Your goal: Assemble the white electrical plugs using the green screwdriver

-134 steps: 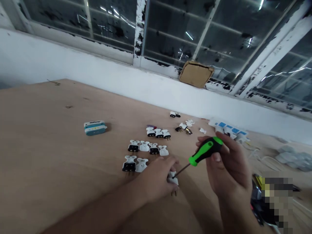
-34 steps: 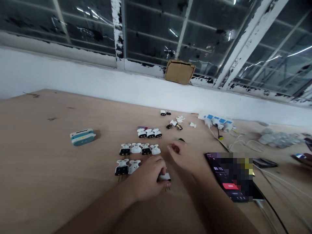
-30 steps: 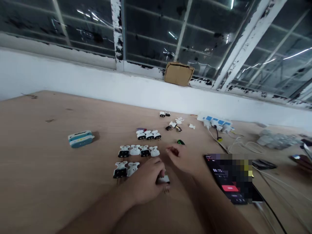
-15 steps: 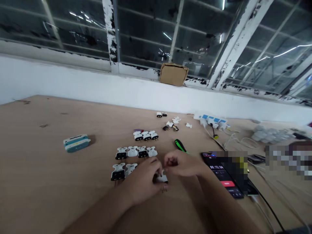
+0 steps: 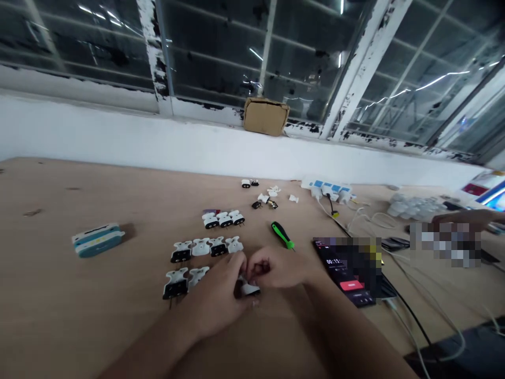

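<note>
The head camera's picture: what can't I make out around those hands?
All in the head view:
White plug: partly covered by the left hand.
Screwdriver: tip hidden behind the right hand.
Right hand: curled fingers hide whether it pinches anything.
Phone: screen partly pixelated.

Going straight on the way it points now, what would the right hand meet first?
Probably the left hand, immediately ahead; the white plug it holds lies just below that line in the picture, and depth is unclear.
</note>
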`<act>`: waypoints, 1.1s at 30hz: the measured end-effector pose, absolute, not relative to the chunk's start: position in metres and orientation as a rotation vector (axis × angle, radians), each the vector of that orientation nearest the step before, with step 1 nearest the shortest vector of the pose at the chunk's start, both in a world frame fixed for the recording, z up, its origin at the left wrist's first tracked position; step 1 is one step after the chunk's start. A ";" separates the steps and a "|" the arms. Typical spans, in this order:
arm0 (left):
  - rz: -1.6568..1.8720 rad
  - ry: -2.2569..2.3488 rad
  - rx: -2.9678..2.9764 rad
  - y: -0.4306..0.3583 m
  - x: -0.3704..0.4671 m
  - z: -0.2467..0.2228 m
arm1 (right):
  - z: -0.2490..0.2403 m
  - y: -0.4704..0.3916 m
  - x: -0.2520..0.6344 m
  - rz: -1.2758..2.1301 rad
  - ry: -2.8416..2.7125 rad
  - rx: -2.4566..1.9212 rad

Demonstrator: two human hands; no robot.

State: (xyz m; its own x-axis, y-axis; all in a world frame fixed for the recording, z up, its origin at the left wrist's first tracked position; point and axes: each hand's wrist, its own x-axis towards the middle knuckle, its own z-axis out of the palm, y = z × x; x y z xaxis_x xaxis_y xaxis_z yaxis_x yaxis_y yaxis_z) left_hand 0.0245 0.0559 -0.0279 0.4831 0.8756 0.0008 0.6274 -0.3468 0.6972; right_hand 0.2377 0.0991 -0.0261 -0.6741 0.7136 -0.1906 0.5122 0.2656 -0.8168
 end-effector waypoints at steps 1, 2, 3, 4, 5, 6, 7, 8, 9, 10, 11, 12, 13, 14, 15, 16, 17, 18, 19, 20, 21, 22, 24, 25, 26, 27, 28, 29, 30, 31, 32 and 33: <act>0.494 1.242 2.092 0.056 0.024 -0.028 | -0.027 0.099 0.238 1.358 -2.327 -1.125; 0.489 1.249 2.090 0.056 0.024 -0.028 | -0.028 0.100 0.238 1.346 -2.333 -1.103; 0.487 1.257 2.088 0.056 0.024 -0.028 | -0.028 0.100 0.238 1.333 -2.336 -1.079; 0.489 1.264 2.088 0.057 0.024 -0.028 | -0.027 0.100 0.238 1.317 -2.332 -1.056; 0.491 1.267 2.091 0.057 0.024 -0.028 | -0.027 0.101 0.238 1.300 -2.324 -1.037; 0.490 1.265 2.097 0.057 0.024 -0.029 | -0.026 0.101 0.238 1.273 -2.311 -1.029; 0.491 1.262 2.103 0.058 0.023 -0.029 | -0.025 0.102 0.239 1.239 -2.295 -1.033; 0.495 1.253 2.114 0.058 0.023 -0.030 | -0.025 0.102 0.239 1.206 -2.279 -1.042; 0.498 1.242 2.125 0.059 0.023 -0.031 | -0.025 0.102 0.239 1.184 -2.265 -1.051; 0.500 1.235 2.134 0.059 0.023 -0.031 | -0.025 0.102 0.239 1.171 -2.252 -1.061; 0.500 1.232 2.140 0.060 0.023 -0.031 | -0.026 0.103 0.239 1.164 -2.240 -1.071; 0.501 1.239 2.143 0.061 0.022 -0.031 | -0.027 0.103 0.239 1.157 -2.228 -1.082; 0.499 1.249 2.145 0.061 0.022 -0.030 | -0.028 0.103 0.238 1.154 -2.221 -1.092; 0.502 1.261 2.149 0.062 0.022 -0.029 | -0.029 0.102 0.238 1.152 -2.214 -1.102; 0.513 1.273 2.156 0.062 0.022 -0.027 | -0.030 0.102 0.237 1.147 -2.207 -1.109; 0.528 1.276 2.167 0.063 0.022 -0.026 | -0.031 0.102 0.237 1.146 -2.201 -1.111; 0.544 1.274 2.181 0.063 0.022 -0.026 | -0.031 0.101 0.236 1.146 -2.194 -1.110; 0.557 1.265 2.196 0.063 0.022 -0.025 | -0.031 0.101 0.236 1.148 -2.187 -1.110; 0.565 1.253 2.212 0.063 0.022 -0.025 | -0.030 0.100 0.236 1.148 -2.180 -1.111; 0.572 1.249 2.224 0.063 0.022 -0.026 | -0.030 0.100 0.235 1.148 -2.175 -1.112; 0.574 1.247 2.235 0.063 0.022 -0.026 | -0.029 0.100 0.235 1.148 -2.173 -1.112; 0.576 1.253 2.241 0.062 0.022 -0.027 | -0.029 0.100 0.235 1.147 -2.173 -1.111; 0.576 1.269 2.242 0.062 0.022 -0.027 | -0.029 0.100 0.235 1.142 -2.171 -1.104; 0.576 1.274 2.241 0.061 0.022 -0.027 | -0.030 0.100 0.235 1.139 -2.168 -1.100; 0.572 1.273 2.241 0.061 0.022 -0.028 | -0.031 0.100 0.235 1.137 -2.165 -1.096; 0.568 1.270 2.243 0.061 0.022 -0.028 | -0.032 0.100 0.235 1.136 -2.160 -1.092; 0.566 1.271 2.249 0.061 0.022 -0.028 | -0.033 0.100 0.235 1.140 -2.156 -1.088; 0.568 1.271 2.259 0.061 0.022 -0.028 | -0.035 0.100 0.235 1.147 -2.153 -1.084; 0.575 1.271 2.270 0.060 0.022 -0.028 | -0.036 0.101 0.235 1.155 -2.152 -1.079; 0.586 1.273 2.282 0.060 0.022 -0.028 | -0.037 0.101 0.235 1.161 -2.152 -1.075; 0.598 1.277 2.294 0.060 0.022 -0.028 | -0.038 0.101 0.236 1.162 -2.152 -1.070; 0.607 1.282 2.304 0.060 0.022 -0.029 | -0.038 0.100 0.236 1.161 -2.152 -1.066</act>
